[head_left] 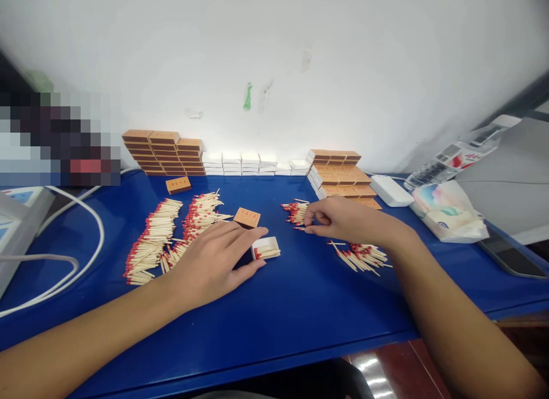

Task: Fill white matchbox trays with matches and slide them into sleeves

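Note:
A small white matchbox tray holding some red-tipped matches lies on the blue table. The thumb and forefinger of my left hand steady it from its near and far sides. Beyond it sits an orange matchbox cover. My right hand is pinched at a small heap of matches, with one match at its fingertips. Long rows of matches spread left of and behind my left hand, partly covered by it. Another loose heap lies under my right forearm.
Stacked orange matchboxes stand against the wall at left, more boxes at right, and white trays between. A lone matchbox, white cables, a white device, a tissue pack and a phone lie around.

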`<state>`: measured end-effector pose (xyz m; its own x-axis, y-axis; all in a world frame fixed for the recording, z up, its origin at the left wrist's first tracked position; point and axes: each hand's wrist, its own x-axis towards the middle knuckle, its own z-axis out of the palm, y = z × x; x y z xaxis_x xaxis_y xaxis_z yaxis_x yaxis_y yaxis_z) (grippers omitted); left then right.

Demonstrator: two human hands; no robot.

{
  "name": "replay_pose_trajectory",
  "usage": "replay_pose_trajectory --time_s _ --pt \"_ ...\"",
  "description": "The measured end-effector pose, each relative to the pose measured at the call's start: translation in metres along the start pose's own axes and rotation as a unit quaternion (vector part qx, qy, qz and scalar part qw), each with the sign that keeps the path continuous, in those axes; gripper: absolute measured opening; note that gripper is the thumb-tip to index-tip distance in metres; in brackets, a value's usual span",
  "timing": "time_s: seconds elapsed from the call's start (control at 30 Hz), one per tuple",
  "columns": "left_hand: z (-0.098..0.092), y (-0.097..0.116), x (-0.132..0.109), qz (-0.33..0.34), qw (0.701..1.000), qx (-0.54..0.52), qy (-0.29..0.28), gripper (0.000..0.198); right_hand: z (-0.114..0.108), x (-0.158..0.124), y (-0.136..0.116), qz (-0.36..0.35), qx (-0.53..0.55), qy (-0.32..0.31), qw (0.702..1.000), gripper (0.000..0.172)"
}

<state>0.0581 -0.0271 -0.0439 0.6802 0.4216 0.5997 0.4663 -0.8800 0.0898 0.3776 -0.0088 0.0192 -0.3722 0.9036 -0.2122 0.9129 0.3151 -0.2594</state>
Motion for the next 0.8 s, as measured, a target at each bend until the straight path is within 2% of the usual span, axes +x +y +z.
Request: replay_pose_trajectory --time_s 0.3,0.43,0.57,0.8 --pt "-0.0002 0.0002 -0.0001 -0.001 1.0 0.002 -0.004 0.036 -0.0062 -0.0084 0.0095 0.066 0.02 -0.058 0.996 0.016" --pt "-0.0004 0.0004 -0.0005 -0.001 1.0 0.003 -0.006 0.036 -0.007 -0.0092 0.0089 0.058 0.031 -0.075 0.995 0.017" --pt "-0.0003 0.0002 -0.0003 -0.001 1.0 0.004 -0.005 0.037 -0.0035 -0.0062 0.0069 0.028 0.042 -0.063 0.997 0.016" --pt "-0.0002 0.0006 -0.0006 -0.003 1.0 0.001 -0.009 0.036 -0.0007 -0.0033 0.0044 0.018 -0.001 -0.002 1.0 0.021"
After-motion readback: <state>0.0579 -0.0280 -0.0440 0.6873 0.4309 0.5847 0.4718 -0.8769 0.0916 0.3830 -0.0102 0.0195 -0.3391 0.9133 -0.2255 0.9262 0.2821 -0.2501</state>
